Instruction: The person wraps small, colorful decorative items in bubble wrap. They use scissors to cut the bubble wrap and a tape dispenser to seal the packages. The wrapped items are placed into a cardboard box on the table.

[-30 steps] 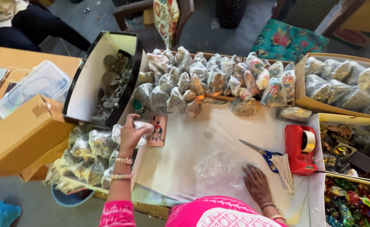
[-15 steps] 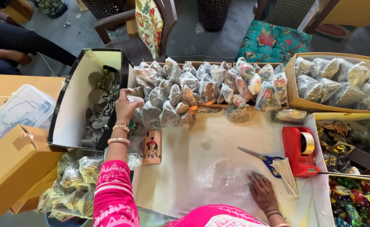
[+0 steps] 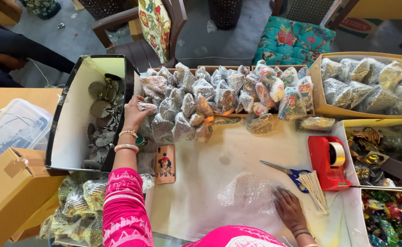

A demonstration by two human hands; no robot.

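My left hand (image 3: 134, 113) reaches forward and grips a small clear packet (image 3: 147, 107) at the left edge of a heap of filled packets (image 3: 201, 103) at the back of the white table (image 3: 228, 155). My right hand (image 3: 289, 208) rests flat, fingers spread, on a piece of bubble wrap (image 3: 244, 192) near the table's front. A phone in a pink printed case (image 3: 165, 163) lies just right of my left forearm.
A tall black-and-white box (image 3: 75, 123) of dark metal pieces stands left. Blue-handled scissors (image 3: 285, 170), thin sticks (image 3: 315, 190) and a red tape dispenser (image 3: 327, 161) lie right. Cardboard boxes of packets (image 3: 370, 82) and trinkets (image 3: 384, 151) line the right; more packets (image 3: 77, 206) sit lower left.
My left hand lifted a packet from beside the phone and carried it forward to the left edge of the heap. My right hand has stayed on the bubble wrap.
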